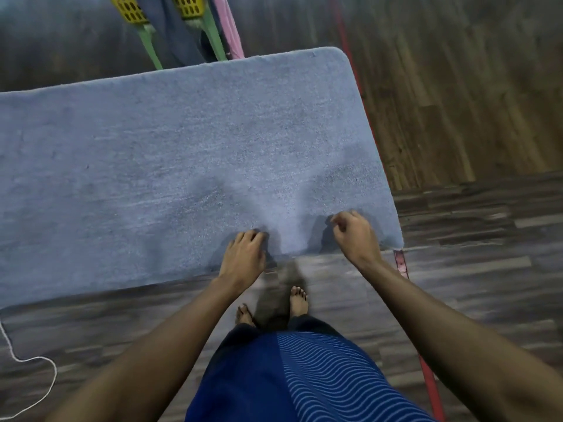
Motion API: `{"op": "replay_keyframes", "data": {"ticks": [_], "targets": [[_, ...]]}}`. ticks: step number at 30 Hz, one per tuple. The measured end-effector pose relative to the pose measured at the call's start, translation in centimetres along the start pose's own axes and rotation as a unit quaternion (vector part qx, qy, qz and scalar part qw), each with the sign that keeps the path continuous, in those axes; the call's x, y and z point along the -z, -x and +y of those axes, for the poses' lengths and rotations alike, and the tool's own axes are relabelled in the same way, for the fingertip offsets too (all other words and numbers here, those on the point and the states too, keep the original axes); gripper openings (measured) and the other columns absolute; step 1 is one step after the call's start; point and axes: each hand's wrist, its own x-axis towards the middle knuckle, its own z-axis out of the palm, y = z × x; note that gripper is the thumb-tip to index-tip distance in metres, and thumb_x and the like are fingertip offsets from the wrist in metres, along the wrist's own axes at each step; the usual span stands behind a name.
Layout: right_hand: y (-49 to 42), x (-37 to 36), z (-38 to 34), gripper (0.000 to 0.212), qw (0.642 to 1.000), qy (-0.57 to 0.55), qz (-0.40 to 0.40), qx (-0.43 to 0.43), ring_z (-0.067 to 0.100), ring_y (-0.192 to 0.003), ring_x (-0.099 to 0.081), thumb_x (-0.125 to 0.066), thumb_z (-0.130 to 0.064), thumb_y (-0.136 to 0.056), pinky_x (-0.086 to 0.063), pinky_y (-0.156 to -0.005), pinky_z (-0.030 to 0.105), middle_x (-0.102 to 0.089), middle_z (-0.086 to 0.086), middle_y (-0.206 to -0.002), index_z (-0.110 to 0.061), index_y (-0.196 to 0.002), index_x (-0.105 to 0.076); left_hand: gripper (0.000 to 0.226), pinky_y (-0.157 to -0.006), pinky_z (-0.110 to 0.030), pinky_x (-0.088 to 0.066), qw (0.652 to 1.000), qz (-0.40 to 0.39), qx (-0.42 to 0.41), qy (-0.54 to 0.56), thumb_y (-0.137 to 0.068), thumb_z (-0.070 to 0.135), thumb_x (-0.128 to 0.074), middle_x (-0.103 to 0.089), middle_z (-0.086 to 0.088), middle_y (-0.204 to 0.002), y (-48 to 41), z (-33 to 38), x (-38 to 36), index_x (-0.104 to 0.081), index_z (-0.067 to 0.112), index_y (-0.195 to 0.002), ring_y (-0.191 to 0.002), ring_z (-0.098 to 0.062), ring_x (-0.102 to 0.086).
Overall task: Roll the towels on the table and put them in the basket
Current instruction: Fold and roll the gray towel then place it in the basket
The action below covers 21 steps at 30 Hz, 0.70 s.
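Note:
A large grey-blue towel (170, 166) lies spread flat over the table, covering the whole top. My left hand (245, 257) is at its near edge, fingers curled down into the cloth. My right hand (356, 236) is near the towel's near right corner, curled, with thumb and fingers pinching the cloth. A raised fold of towel runs between the two hands. A yellow perforated basket (129, 9) shows at the top edge, partly cut off, with a dark blue towel (173, 32) and a pink towel (227, 28) hanging by it.
Green legs (150, 47) stand under the yellow basket beyond the table's far edge. A pink table corner (400, 264) pokes out by my right wrist. A red strap (428, 379) and a white cord (45, 376) lie on the wooden floor. My bare feet (297, 300) stand close to the table.

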Motion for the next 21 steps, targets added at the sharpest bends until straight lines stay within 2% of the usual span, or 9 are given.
{"op": "replay_keyframes", "data": {"ticks": [4,9,14,18,21], "targets": [[0.2,-2.9,-6.0,0.016,0.997,-0.026,-0.061,0.028,0.021,-0.088,-0.066,-0.057,-0.013,-0.089,-0.053,-0.075,0.034,-0.071,0.003,-0.095,-0.017,-0.095,-0.071,0.028,-0.085,-0.043,-0.046,0.997,0.042,0.064,0.022,-0.087,0.013,-0.057,-0.061,-0.009,-0.115,2.2,-4.4,2.0,-0.06,0.01,-0.115,-0.108,-0.031,-0.054],[1.2,-8.0,-14.6,0.019,0.99,-0.003,-0.116,0.077,0.027,-0.087,-0.067,-0.056,-0.011,-0.086,-0.053,-0.071,0.036,-0.073,0.009,-0.091,-0.017,-0.095,-0.071,0.018,-0.076,-0.04,-0.046,0.983,0.104,0.145,0.036,-0.087,0.014,-0.057,-0.062,-0.01,-0.1,7.6,-11.7,4.8,-0.061,0.009,-0.104,-0.097,-0.032,-0.055],[4.8,-14.9,-26.1,0.015,0.972,0.009,-0.189,0.142,0.02,-0.067,-0.061,-0.052,-0.02,-0.088,-0.054,-0.062,0.037,-0.068,-0.002,-0.076,-0.023,-0.087,-0.066,0.012,-0.07,-0.039,-0.047,0.961,0.165,0.216,0.044,-0.085,0.014,-0.062,-0.063,-0.007,-0.091,16.8,-21.5,8.2,-0.061,0.012,-0.096,-0.091,-0.031,-0.058],[8.5,-21.6,-35.4,0.014,0.954,-0.003,-0.236,0.185,0.017,-0.063,-0.055,-0.053,-0.017,-0.089,-0.041,-0.057,0.029,-0.07,0.003,-0.08,-0.021,-0.091,-0.067,0.011,-0.072,-0.039,-0.045,0.937,0.186,0.295,0.028,-0.088,0.02,-0.058,-0.062,-0.003,-0.093,25.2,-29.1,10.6,-0.06,0.016,-0.097,-0.093,-0.028,-0.056],[11.5,-26.6,-42.1,0.018,0.939,-0.006,-0.267,0.214,0.016,-0.065,-0.053,-0.053,-0.014,-0.087,-0.034,-0.059,0.025,-0.071,0.003,-0.083,-0.019,-0.093,-0.069,0.014,-0.076,-0.039,-0.044,0.914,0.211,0.346,0.032,-0.087,0.02,-0.056,-0.061,-0.003,-0.096,31.0,-34.3,12.3,-0.06,0.016,-0.1,-0.095,-0.029,-0.055]]}}
